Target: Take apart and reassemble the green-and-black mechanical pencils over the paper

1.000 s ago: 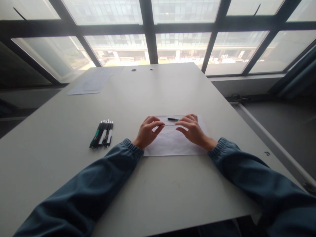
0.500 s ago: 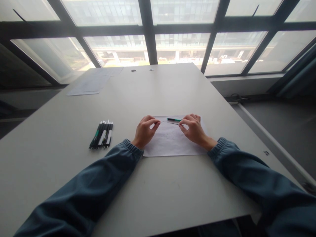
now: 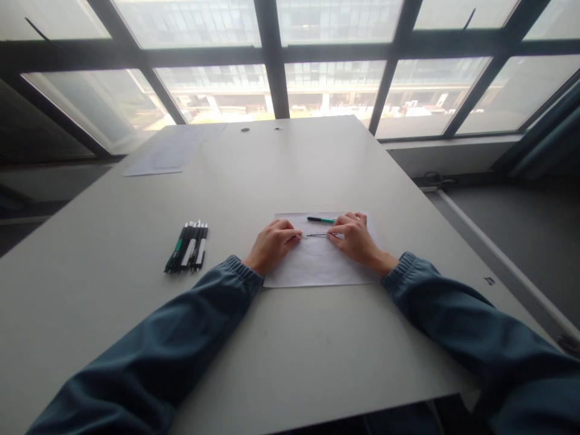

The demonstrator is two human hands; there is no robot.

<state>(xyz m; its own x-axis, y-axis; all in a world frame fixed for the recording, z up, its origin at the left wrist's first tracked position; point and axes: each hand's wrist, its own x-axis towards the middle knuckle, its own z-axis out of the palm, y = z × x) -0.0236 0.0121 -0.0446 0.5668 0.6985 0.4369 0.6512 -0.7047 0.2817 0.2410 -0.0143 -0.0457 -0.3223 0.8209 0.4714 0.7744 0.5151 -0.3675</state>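
A white sheet of paper (image 3: 317, 266) lies on the table in front of me. Both hands rest low on it, with blue sleeves behind them. A thin dark pen refill (image 3: 317, 235) lies level between my fingertips. My right hand (image 3: 357, 240) pinches its right end. My left hand (image 3: 272, 244) has its fingers closed at the left end; whether it also pinches a small separate piece I cannot tell. A green and black pen part (image 3: 321, 220) lies on the paper just beyond the refill, close to my right fingers.
Several black, white and green pens (image 3: 187, 246) lie side by side to the left. More paper sheets (image 3: 170, 154) lie at the far left of the grey table (image 3: 290, 169). Windows stand behind, and the table's right edge drops to the floor.
My hands first pulled slightly apart, with the refill staying in the right hand. They have now come together again and lowered onto the paper, the refill level between them.
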